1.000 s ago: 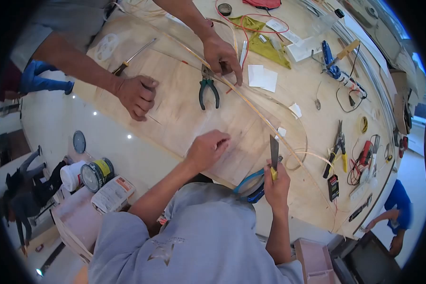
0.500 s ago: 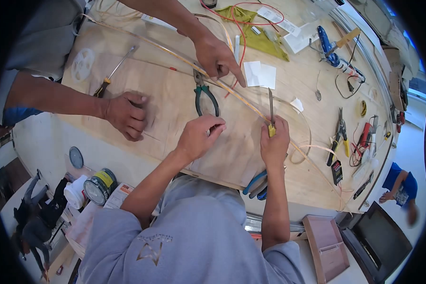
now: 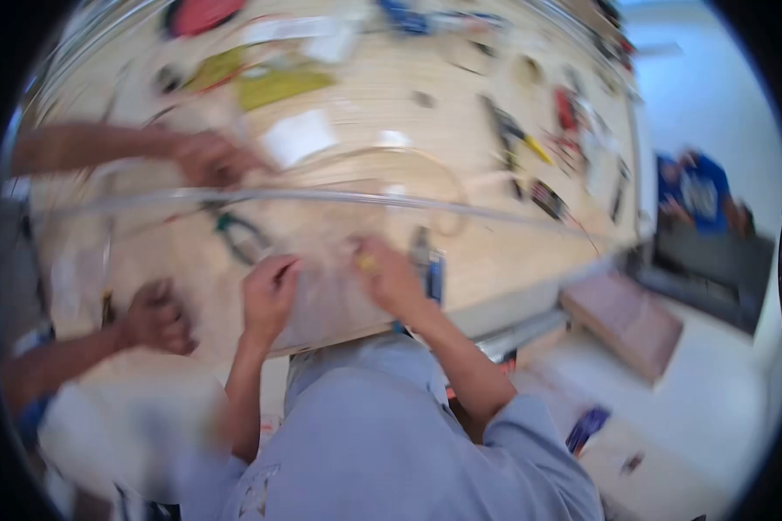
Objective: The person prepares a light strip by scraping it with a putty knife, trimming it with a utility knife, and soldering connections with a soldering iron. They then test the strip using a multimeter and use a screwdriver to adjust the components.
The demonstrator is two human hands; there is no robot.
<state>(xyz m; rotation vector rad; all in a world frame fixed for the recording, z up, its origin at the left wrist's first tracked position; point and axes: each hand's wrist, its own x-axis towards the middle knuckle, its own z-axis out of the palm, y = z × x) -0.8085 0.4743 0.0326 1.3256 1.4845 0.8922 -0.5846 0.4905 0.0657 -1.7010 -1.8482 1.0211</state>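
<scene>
The view is heavily motion-blurred. My left hand [image 3: 269,295] rests with curled fingers on the plywood table [image 3: 460,122], near its front edge; nothing shows in it. My right hand [image 3: 393,280] sits just to the right, closed around a yellow-handled blade [image 3: 365,260] whose tip I cannot make out. A long thin pale strip [image 3: 339,198] runs across the table just beyond both hands. Green-handled pliers [image 3: 239,234] lie left of my left hand.
A co-worker's hand [image 3: 208,161] presses on the strip at the left; their other fist [image 3: 156,317] rests at the table's front edge. White paper [image 3: 300,135] and hand tools [image 3: 517,135] lie farther back. A pink box [image 3: 626,317] and a person in blue [image 3: 695,191] are at right.
The camera has swung sharply, so the table now sits rotated and blurred. My right hand has come in closer to my left hand, still with the blade. The co-worker's hands stay on the table.
</scene>
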